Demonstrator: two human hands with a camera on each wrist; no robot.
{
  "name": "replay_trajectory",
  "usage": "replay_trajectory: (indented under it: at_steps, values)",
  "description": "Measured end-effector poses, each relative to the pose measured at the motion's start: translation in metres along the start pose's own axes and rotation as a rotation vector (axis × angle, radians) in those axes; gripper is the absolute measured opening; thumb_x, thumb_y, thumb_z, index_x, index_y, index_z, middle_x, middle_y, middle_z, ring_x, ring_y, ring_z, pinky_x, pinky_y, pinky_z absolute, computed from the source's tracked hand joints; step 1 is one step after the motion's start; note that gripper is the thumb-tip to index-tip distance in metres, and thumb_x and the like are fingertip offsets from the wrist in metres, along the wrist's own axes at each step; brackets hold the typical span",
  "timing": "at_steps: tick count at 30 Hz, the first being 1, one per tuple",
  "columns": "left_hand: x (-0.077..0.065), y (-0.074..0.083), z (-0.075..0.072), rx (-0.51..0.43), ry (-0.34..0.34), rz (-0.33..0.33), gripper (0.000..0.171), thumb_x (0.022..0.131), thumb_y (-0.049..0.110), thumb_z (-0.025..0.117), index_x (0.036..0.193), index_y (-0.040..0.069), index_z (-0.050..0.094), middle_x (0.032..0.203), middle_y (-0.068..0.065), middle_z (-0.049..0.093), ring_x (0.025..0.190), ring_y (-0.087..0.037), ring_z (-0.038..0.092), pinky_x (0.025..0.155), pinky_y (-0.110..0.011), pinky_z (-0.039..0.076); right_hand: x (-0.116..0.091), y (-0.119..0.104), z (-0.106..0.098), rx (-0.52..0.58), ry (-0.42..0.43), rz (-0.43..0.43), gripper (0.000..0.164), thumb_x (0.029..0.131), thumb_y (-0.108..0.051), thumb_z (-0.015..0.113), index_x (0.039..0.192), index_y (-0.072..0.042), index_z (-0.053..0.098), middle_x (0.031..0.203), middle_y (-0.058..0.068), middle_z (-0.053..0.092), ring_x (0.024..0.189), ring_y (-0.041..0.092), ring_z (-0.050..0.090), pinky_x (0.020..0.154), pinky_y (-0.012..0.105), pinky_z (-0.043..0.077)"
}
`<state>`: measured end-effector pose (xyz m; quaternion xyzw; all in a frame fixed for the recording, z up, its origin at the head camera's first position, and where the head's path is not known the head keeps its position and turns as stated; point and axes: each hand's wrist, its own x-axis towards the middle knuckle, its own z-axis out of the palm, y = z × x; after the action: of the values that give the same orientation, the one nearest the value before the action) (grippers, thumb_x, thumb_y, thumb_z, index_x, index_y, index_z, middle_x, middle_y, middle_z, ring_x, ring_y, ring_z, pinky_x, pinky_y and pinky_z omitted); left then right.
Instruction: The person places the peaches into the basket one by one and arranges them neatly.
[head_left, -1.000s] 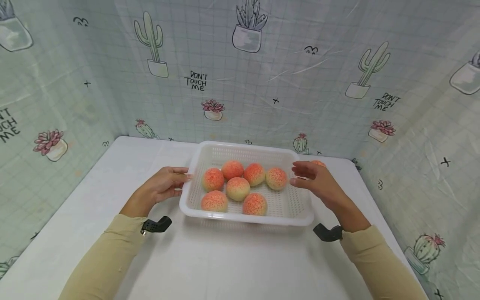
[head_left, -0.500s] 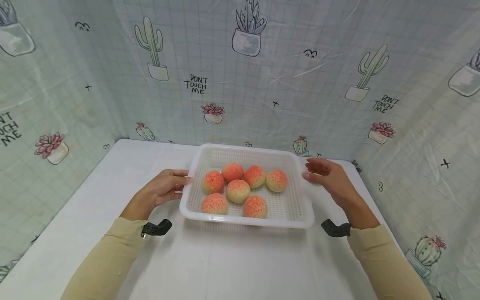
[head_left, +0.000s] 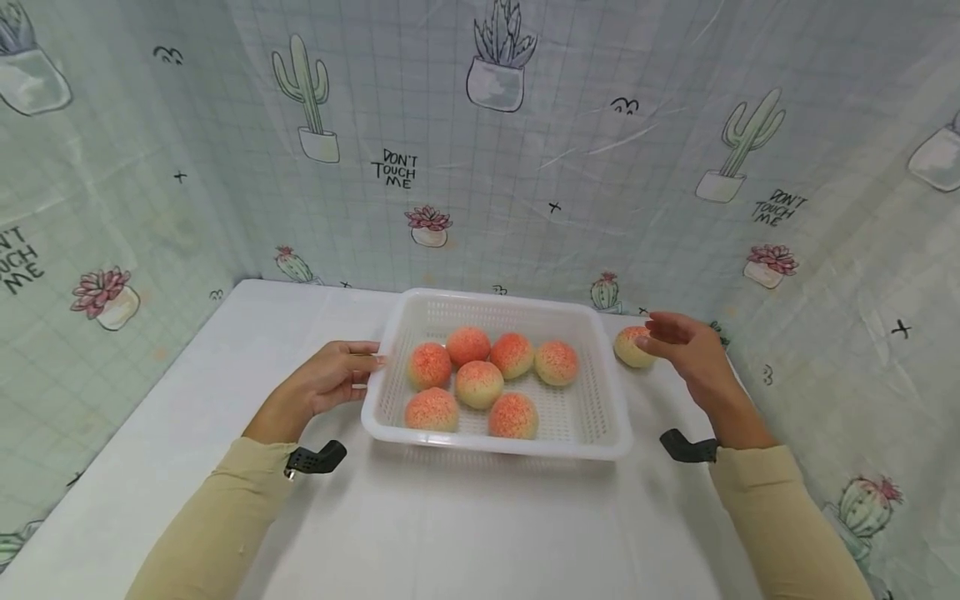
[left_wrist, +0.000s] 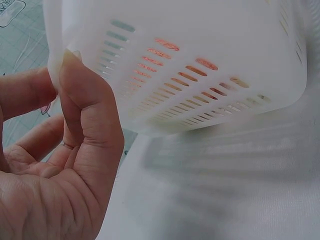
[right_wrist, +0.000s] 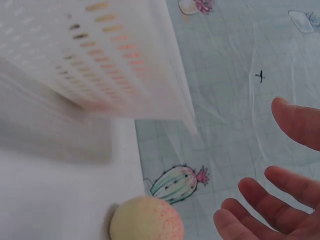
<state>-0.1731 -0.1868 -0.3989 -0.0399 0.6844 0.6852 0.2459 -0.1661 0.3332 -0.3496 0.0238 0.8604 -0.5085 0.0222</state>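
A white plastic basket (head_left: 498,447) with slotted walls holds several round peaches (head_left: 480,384), yellow with speckled red tops. My left hand (head_left: 333,379) pinches the basket's left rim between thumb and fingers. In the left wrist view the thumb (left_wrist: 82,87) lies against the outer wall near the rim. On the table right of the basket sits a single peach (head_left: 632,348). My right hand (head_left: 697,358) hovers beside it with fingers loosely spread and nothing in them; the fingertips overlap the peach's right side in the head view.
A white table (head_left: 480,533) lies beneath the basket. A cloth (head_left: 555,125) printed with cacti and lettering hangs close behind the table and along both sides. Dark wrist-worn devices (head_left: 318,457) sit by both cuffs.
My right hand has moved right, from over the basket's right rim to beside the lone peach, which now shows more fully. My left hand stays on the rim.
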Motion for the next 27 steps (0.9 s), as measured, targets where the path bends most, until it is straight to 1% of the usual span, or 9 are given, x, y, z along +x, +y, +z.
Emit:
replay_trajectory:
  at_steps: [3,8,11,16,20,24,27]
  values:
    - [0.0,-0.001,0.0,-0.002,0.004,0.002,0.063,0.101,0.018,0.069,0.155,-0.001,0.043,0.124,-0.005,0.068,0.101,-0.016,0.067,0.086,-0.035,0.063,0.004,0.006,-0.004,-0.003,0.031,0.012,0.076,0.101,-0.034,0.069,0.162,-0.004,0.033,0.162,0.024,0.041,0.149,0.039,0.039,0.123,0.061,0.033]
    - [0.0,-0.001,0.001,-0.014,-0.001,-0.002,0.061,0.101,0.016,0.068,0.154,-0.001,0.044,0.117,-0.001,0.07,0.1,-0.016,0.068,0.085,-0.036,0.063,0.01,0.014,-0.008,-0.004,0.083,0.045,0.077,0.1,-0.033,0.07,0.161,-0.004,0.034,0.162,0.024,0.041,0.149,0.039,0.039,0.122,0.061,0.034]
    - [0.0,-0.001,0.001,-0.025,-0.007,0.003,0.061,0.101,0.015,0.068,0.154,-0.002,0.044,0.115,-0.001,0.07,0.1,-0.016,0.069,0.085,-0.036,0.064,0.014,0.018,-0.009,0.005,0.111,0.072,0.078,0.1,-0.032,0.071,0.162,-0.004,0.033,0.162,0.025,0.04,0.149,0.04,0.038,0.122,0.062,0.034]
    - [0.0,0.0,0.001,-0.023,-0.012,0.0,0.062,0.101,0.015,0.068,0.156,0.0,0.042,0.122,-0.004,0.069,0.102,-0.017,0.069,0.087,-0.038,0.063,0.019,0.027,-0.01,0.002,0.151,0.106,0.079,0.099,-0.031,0.071,0.162,-0.005,0.032,0.162,0.024,0.04,0.149,0.041,0.04,0.122,0.061,0.035]
    - [0.0,0.0,0.001,-0.019,-0.022,0.004,0.065,0.101,0.015,0.067,0.158,0.0,0.039,0.126,-0.006,0.068,0.103,-0.017,0.07,0.087,-0.038,0.063,0.026,0.038,-0.007,-0.009,0.182,0.108,0.078,0.099,-0.028,0.072,0.163,-0.006,0.032,0.163,0.024,0.04,0.15,0.043,0.04,0.122,0.06,0.037]
    - [-0.001,0.001,0.001,-0.026,-0.025,0.005,0.066,0.101,0.016,0.068,0.158,-0.001,0.039,0.124,-0.006,0.069,0.101,-0.016,0.071,0.086,-0.038,0.064,0.038,0.052,-0.004,-0.03,0.214,0.155,0.079,0.098,-0.028,0.072,0.163,-0.008,0.031,0.165,0.023,0.038,0.152,0.043,0.037,0.122,0.06,0.037]
    - [-0.001,0.0,0.001,-0.032,-0.023,-0.001,0.066,0.1,0.017,0.069,0.157,-0.001,0.04,0.123,-0.006,0.07,0.101,-0.017,0.071,0.086,-0.038,0.064,0.046,0.061,-0.001,-0.042,0.221,0.215,0.082,0.098,-0.031,0.072,0.164,-0.008,0.03,0.167,0.022,0.035,0.154,0.043,0.034,0.122,0.061,0.035]
